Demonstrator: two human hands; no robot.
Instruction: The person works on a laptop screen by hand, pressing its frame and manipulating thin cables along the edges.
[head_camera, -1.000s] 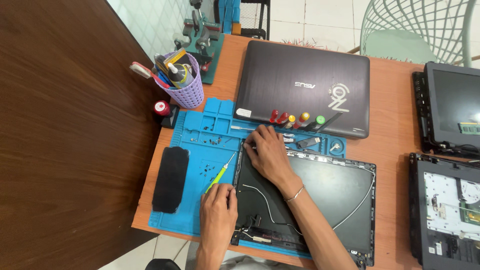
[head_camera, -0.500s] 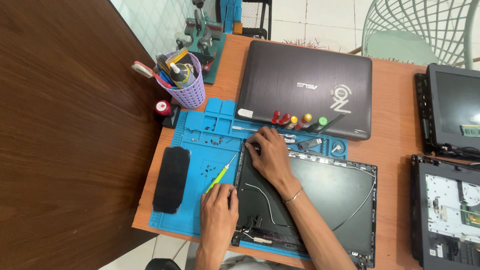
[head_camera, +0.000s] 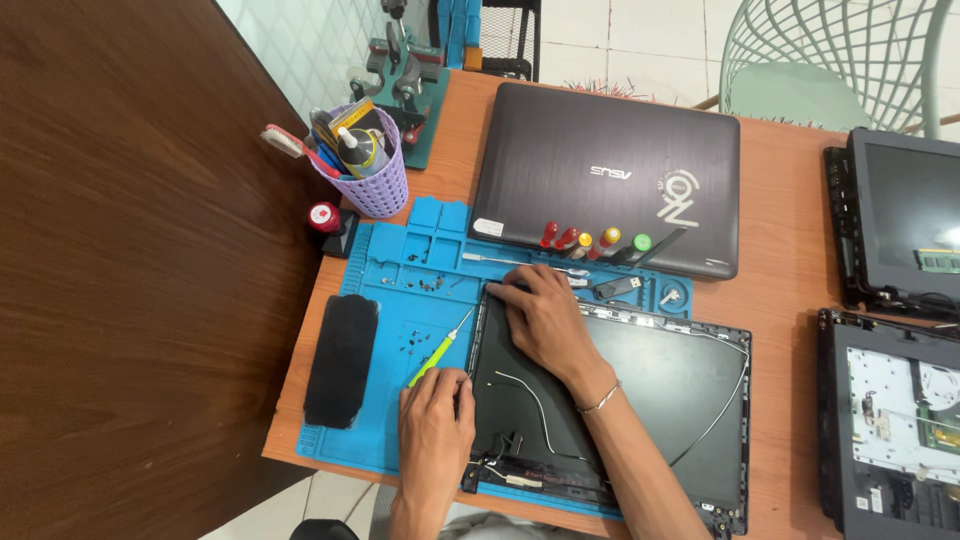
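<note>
A black laptop lid shell (head_camera: 650, 390) lies open-side up on a blue repair mat (head_camera: 405, 300), with thin cables running across it. My right hand (head_camera: 540, 315) rests flat on the shell's upper left corner, fingertips at its edge. My left hand (head_camera: 435, 425) sits at the shell's left edge and holds a screwdriver (head_camera: 438, 350) with a yellow-green handle, its tip pointing up and away over the mat. Small screws (head_camera: 412, 342) lie scattered on the mat near the tip.
A closed dark laptop (head_camera: 610, 175) lies behind the mat, with several colour-handled screwdrivers (head_camera: 590, 243) along its front edge. A purple cup (head_camera: 365, 165) of tools stands at the back left. A black oblong pad (head_camera: 342, 360) lies on the mat's left. Opened laptops (head_camera: 895, 330) sit on the right.
My right hand has shifted slightly along the shell's top left corner. My left hand and the screwdriver have stayed in place.
</note>
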